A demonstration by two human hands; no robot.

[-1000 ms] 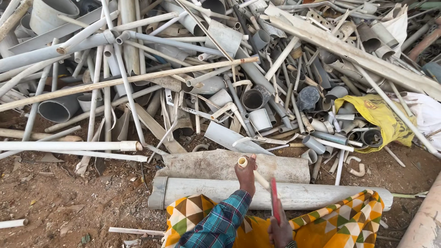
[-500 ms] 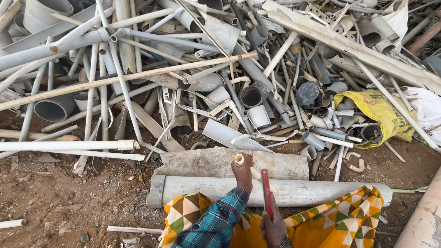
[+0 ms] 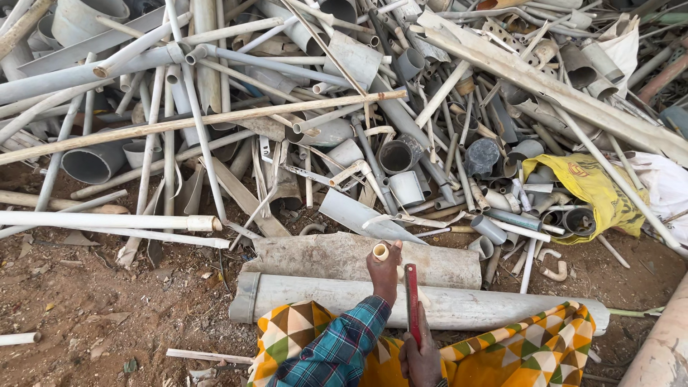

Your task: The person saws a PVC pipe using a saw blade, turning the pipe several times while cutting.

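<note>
Left hand clenched on short cream pipe piece, open end up and tilted toward camera, long axis nearly upright, above big grey pipe. Right hand grasping red tool, long axis upright, tip pointing away. Outdoors on reddish dirt ground; tangled heap of scrap pipes beyond, yellow sack at right.

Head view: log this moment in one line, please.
left hand: holds short cream plastic pipe piece upright | right hand: grips red flat blade tool | below: long grey plastic pipe on dirt
</note>
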